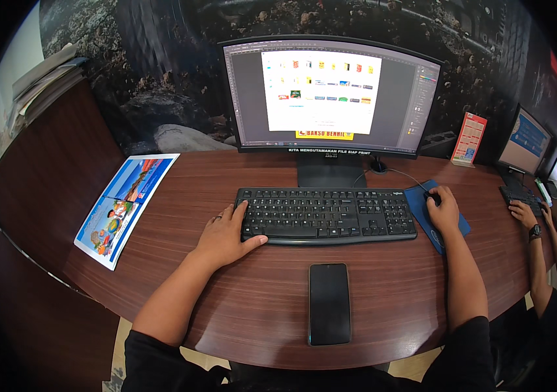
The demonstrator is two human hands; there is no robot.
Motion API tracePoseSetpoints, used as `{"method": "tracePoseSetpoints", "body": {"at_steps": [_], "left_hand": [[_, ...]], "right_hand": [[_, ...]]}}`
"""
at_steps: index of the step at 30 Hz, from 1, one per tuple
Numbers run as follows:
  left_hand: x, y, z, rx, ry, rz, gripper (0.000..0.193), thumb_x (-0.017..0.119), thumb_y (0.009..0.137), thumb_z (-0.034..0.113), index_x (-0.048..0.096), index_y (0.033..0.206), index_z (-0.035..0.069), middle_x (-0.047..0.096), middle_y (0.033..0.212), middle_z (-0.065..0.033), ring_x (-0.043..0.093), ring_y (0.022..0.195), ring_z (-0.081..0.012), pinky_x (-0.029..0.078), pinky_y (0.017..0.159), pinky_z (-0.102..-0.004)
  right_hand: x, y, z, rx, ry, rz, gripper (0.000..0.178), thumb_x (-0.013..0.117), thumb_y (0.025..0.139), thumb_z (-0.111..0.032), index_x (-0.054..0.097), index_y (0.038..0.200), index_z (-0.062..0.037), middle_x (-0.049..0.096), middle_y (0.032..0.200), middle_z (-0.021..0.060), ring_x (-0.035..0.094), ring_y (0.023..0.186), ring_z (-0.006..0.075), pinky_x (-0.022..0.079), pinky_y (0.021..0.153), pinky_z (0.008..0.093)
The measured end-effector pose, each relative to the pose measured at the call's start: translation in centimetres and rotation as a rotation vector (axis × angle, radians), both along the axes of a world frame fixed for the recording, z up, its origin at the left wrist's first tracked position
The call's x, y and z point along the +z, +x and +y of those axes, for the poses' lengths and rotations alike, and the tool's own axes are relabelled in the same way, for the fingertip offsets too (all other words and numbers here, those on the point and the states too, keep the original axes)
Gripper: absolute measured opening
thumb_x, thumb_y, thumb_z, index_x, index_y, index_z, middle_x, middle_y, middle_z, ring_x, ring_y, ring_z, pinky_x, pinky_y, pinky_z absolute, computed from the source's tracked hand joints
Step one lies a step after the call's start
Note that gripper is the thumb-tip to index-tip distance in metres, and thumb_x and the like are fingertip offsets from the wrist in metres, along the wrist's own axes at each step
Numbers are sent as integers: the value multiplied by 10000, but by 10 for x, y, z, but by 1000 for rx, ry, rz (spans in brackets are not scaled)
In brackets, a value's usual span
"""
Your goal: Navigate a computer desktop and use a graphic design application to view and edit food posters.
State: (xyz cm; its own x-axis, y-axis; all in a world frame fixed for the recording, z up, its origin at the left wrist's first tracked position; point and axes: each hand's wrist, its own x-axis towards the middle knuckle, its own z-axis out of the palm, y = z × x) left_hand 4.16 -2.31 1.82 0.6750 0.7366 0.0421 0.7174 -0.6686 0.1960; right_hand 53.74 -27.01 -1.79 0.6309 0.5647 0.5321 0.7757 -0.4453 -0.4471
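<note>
My left hand (pixel 224 236) lies at the left end of a black keyboard (pixel 330 214), its fingers stretched over the keys and the thumb by the front edge. Over a blue mouse pad (pixel 420 210), my right hand (pixel 445 209) is curled around a dark computer mouse (pixel 431 196), which it mostly covers. Behind the keyboard stands a black monitor (pixel 396 104) on a stand (pixel 330 171). Its screen has a white window of small colourful icons over a dark editing program. A black smartphone (pixel 330 304) lies screen up in front of the keyboard, between my forearms.
A colourful printed booklet (pixel 125 206) lies at the left, beside a wooden partition (pixel 49 157) topped with a stack of papers (pixel 43 85). A red desk calendar (pixel 468 138) stands right of the monitor. Farther right, another person's hands (pixel 525 214) are at a second keyboard (pixel 520 195) and monitor (pixel 524 140).
</note>
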Motion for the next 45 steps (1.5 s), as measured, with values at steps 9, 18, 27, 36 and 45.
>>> {"method": "tracePoseSetpoints", "body": {"at_steps": [9, 18, 27, 36, 45], "left_hand": [[-2, 0, 0, 3, 2, -6, 1048, 669, 901, 704, 323, 1626, 31, 456, 1572, -289, 497, 1418, -472, 409, 1173, -540], [2, 1, -1, 8, -14, 9, 1053, 660, 901, 716, 320, 1631, 38, 447, 1579, -295, 487, 1428, -477, 402, 1179, -546], [0, 0, 1, 1, -7, 6, 1061, 660, 897, 723, 315, 1635, 42, 433, 1590, -300, 472, 1443, -478, 389, 1189, -548], [-1, 0, 1, -2, -1, -1, 1050, 661, 899, 717, 323, 1631, 44, 447, 1574, -306, 486, 1426, -486, 403, 1179, -548], [-1, -1, 0, -3, 5, 2, 1049, 659, 900, 719, 327, 1628, 42, 452, 1568, -311, 492, 1418, -491, 406, 1175, -548]], "right_hand": [[-4, 4, 0, 9, 17, -23, 234, 676, 858, -162, 710, 1071, -70, 696, 1130, 114, 674, 1089, 341, 532, 940, 441], [-6, 5, 0, 24, 21, -27, 232, 681, 852, -153, 707, 1065, -66, 695, 1132, 117, 674, 1097, 342, 532, 943, 435], [-2, 2, 0, 19, 5, -6, 240, 678, 856, -154, 705, 1077, -65, 696, 1154, 116, 675, 1107, 340, 531, 948, 433], [-1, 1, 0, 7, -9, 12, 245, 672, 856, -164, 708, 1082, -74, 693, 1158, 111, 677, 1107, 339, 533, 946, 434], [-1, 1, 0, 20, 7, -3, 249, 670, 849, -163, 706, 1077, -72, 692, 1148, 115, 679, 1094, 341, 536, 935, 437]]}}
